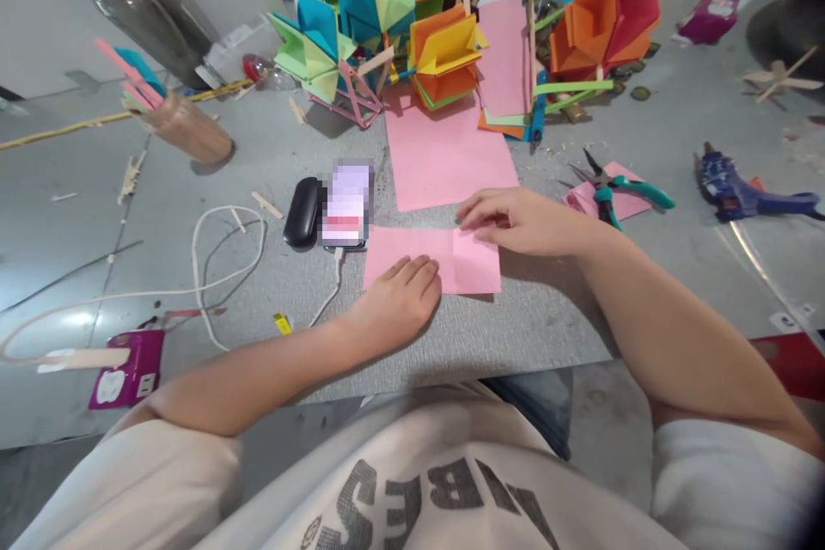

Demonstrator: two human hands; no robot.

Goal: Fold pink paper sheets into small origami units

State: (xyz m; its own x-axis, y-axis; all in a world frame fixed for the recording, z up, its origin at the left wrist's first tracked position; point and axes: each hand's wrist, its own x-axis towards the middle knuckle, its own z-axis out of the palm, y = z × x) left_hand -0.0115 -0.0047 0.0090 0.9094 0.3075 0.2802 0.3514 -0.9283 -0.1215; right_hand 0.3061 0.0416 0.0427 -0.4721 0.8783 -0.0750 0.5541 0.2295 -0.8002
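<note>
A pink sheet of paper [473,271] with crease lines lies in front of me near the table's front edge. My left hand [403,296] rests flat on its left half, fingers extended. At the sheet's upper right edge is my right hand [503,219], its fingers bent and a gap between thumb and fingers. The right fingertips are at the paper's surface, with no grip on it visible. Just beyond lies another, larger pink sheet [448,159], partly under folded paper pieces.
Left of the paper are a phone [346,202] on a white cable and a black case [302,212]. Pliers [609,189] and a blue glue gun [741,185] lie right. Colourful folded paper shapes [444,56], a stick cup [190,129] and a bottle [155,13] stand behind.
</note>
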